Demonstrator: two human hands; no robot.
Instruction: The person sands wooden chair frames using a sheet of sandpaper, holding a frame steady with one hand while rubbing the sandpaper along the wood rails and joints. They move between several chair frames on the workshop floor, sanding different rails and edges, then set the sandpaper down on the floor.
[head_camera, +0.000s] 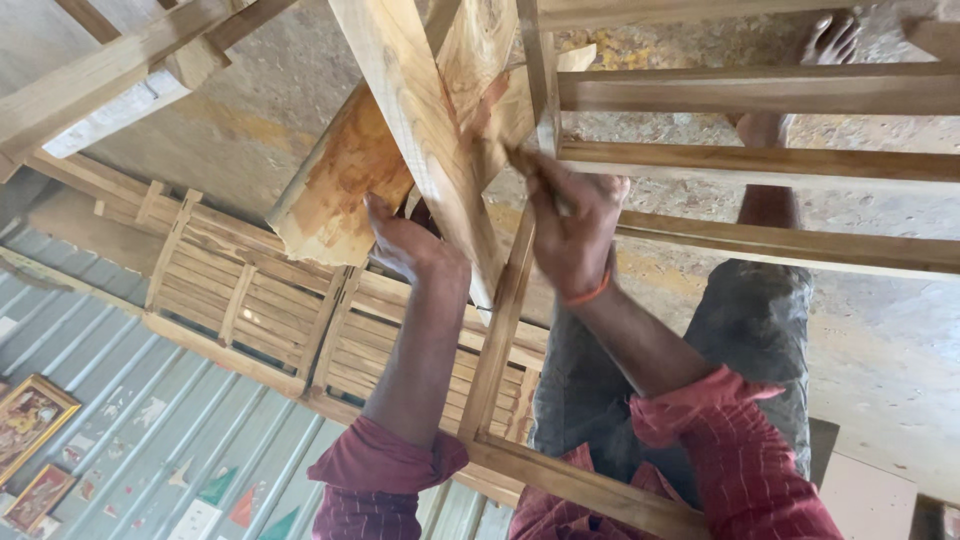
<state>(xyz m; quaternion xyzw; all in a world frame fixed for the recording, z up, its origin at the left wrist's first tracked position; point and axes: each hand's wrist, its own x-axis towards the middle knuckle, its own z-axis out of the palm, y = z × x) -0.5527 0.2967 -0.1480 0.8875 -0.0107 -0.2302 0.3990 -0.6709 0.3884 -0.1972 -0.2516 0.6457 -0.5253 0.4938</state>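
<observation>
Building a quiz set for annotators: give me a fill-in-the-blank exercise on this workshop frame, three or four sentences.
1. The left hand rests against a slanted wooden ____.
2. The right hand wears an ____ band at the wrist.
3. Both sleeves are ____ with thin stripes, rolled up the forearms.
4. A bare ____ stands on the floor beyond the wooden frame.

Missing words: plank; orange; red; foot

Sawdust-strewn concrete floor (880, 330) bears the wooden frame (760, 90) and a bare foot (830, 40)
</observation>
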